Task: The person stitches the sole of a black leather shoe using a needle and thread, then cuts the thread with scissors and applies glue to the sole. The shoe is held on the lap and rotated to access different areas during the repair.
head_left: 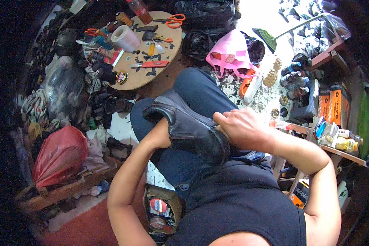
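A black leather ankle boot (192, 129) lies across my lap, its opening to the left and its toe toward my belly. My left hand (163, 134) reaches into the boot's opening; its fingers are hidden inside. My right hand (245, 129) is closed in a pinch against the boot's side near the front. A small bright glint, perhaps a thin metal tip, shows at the fingers, but what they hold is mostly covered.
A round wooden board (135, 80) at the far left bears orange-handled scissors (175, 20), a red cutter knife (153, 64) and a thread spool (126, 39). A pink bag (231, 51) stands ahead. Several bottles (295, 80) and a low wooden shelf (344, 155) are at right.
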Available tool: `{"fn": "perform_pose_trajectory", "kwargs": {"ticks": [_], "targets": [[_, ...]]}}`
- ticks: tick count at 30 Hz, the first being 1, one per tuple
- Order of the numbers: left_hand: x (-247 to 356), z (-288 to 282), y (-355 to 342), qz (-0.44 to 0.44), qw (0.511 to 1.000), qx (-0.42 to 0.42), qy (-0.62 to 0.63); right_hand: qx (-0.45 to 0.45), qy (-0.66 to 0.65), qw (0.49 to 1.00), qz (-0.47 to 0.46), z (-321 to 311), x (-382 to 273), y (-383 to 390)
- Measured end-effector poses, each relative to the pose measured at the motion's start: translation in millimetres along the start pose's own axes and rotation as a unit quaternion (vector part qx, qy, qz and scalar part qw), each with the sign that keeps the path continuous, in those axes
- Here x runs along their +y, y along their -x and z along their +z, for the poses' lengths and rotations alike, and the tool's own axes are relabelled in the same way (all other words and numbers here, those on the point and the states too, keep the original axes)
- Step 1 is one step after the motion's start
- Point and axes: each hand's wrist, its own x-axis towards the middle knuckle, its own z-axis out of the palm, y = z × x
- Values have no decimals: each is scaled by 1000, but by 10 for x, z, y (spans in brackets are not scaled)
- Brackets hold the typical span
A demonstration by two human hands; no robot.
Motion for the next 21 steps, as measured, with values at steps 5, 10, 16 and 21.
{"fn": "perform_pose_trajectory", "kwargs": {"ticks": [5, 10, 16, 21], "targets": [[95, -103, 143, 4, 998, 66, -10, -114, 88, 986, 84, -339, 243, -109], [137, -226, 314, -82, 991, 98, -38, -266, -4, 960, 81, -478, 791, -155], [133, -66, 576, -20, 970, 235, 65, -13, 98, 988, -115, -162, 770, -304], [40, 20, 605, -36, 895, 297, 330, -174, -270, 929, -183, -93, 1045, -349]]}}
